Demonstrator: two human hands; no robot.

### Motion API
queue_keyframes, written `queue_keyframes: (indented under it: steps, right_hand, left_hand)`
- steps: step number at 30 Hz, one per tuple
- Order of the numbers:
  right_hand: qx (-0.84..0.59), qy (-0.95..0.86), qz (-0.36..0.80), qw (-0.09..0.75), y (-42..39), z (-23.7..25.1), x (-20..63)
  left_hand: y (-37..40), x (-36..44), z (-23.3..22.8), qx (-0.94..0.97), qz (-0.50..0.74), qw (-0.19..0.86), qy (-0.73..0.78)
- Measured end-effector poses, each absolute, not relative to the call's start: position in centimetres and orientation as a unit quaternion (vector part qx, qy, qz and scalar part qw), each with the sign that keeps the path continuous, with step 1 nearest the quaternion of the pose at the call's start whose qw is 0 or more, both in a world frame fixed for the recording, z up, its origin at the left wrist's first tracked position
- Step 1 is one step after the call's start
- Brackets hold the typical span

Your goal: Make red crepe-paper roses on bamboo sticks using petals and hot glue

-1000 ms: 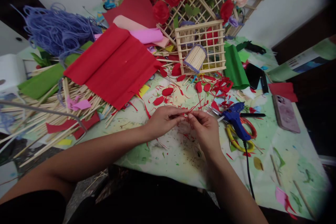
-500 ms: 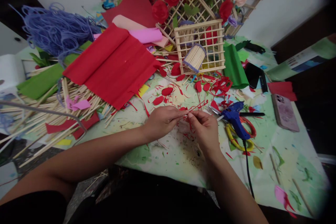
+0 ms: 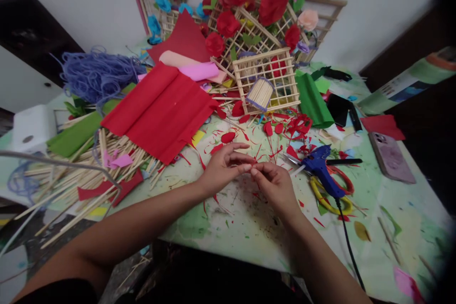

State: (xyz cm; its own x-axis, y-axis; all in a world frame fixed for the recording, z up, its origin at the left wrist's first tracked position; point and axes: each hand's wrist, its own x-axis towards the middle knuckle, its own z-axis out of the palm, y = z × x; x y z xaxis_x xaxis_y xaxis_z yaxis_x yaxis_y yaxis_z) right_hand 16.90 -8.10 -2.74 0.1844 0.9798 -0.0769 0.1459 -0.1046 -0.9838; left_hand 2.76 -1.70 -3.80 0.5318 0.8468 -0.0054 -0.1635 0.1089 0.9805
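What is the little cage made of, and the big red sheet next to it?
The little cage looks like thin, pale, unpainted wooden sticks joined in a grid. The big red sheet is probably crepe paper: matte, with soft folds and fine ridges, though felt cannot be ruled out.

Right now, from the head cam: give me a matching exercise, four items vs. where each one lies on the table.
Things:
1. glue gun
2. phone
3. purple yarn
4. bundle of sticks

Places:
A. far left, behind the red paper sheet
B. inside the small wooden lattice crate
C. just to the right of the right hand
D. near the right edge of the table

Pairs: 1-C, 2-D, 3-A, 4-B
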Motion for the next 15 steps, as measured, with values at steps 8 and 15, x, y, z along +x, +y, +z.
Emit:
queue_keyframes:
  steps: [8,15]
  right_hand:
    - [-0.615,-0.456,0.439,0.471,-7.89,-3.3,16.7]
    - [-0.605,-0.505,0.424,0.447,-8.15,-3.26,16.81]
  left_hand:
    - [-1.81,2.5,-3.22,0.569,0.365,0.651,0.346]
    - [-1.73,2.67,-3.29,0.544,0.359,0.679,0.339]
